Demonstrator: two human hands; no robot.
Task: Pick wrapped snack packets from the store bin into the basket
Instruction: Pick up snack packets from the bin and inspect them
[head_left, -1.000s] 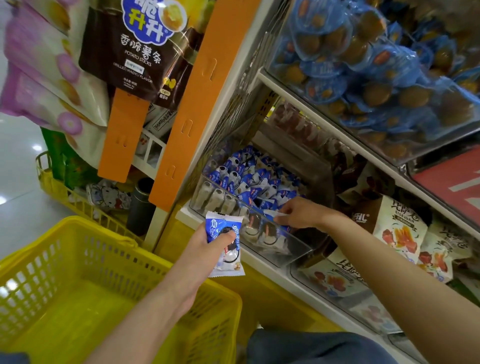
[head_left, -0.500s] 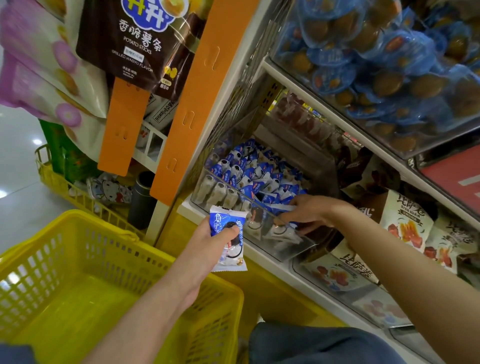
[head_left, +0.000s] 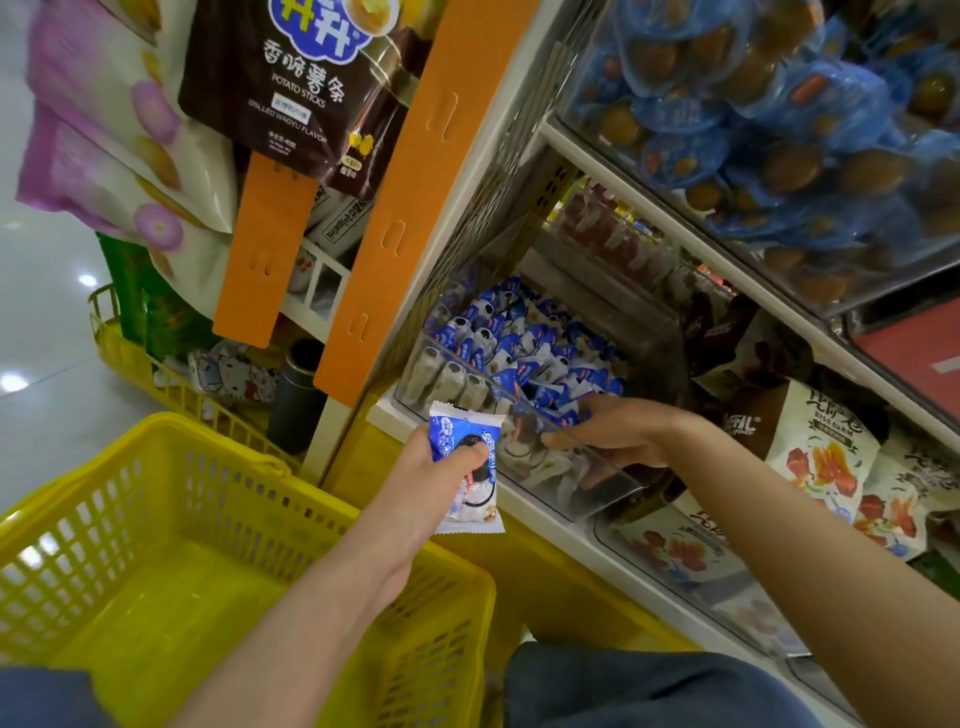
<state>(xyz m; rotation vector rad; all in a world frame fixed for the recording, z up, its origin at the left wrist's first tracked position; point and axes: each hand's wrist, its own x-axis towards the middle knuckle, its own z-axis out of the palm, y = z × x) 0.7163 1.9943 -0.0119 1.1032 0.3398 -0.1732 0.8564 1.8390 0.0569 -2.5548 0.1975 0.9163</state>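
Your left hand (head_left: 434, 470) clasps a blue-white snack packet (head_left: 470, 512) upright, the yellow basket (head_left: 218, 446) just below-left of it, while your right hand (head_left: 610, 431) reaches into the clear bin (head_left: 613, 488) - grip unreadable.

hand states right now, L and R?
Left hand: holding a blue-and-white snack packet.
Right hand: in the clear bin among packets; grip cannot be told.

view: head, one wide-angle camera | from: worn on the person's head, above the scene | faces: forward and down, frame tilted, shelves (head_left: 675, 222) slanting across the right | nearness: close over the clear bin (head_left: 597, 483) at centre | covers: basket (head_left: 130, 509) lower left, floor (head_left: 47, 338) at the left edge
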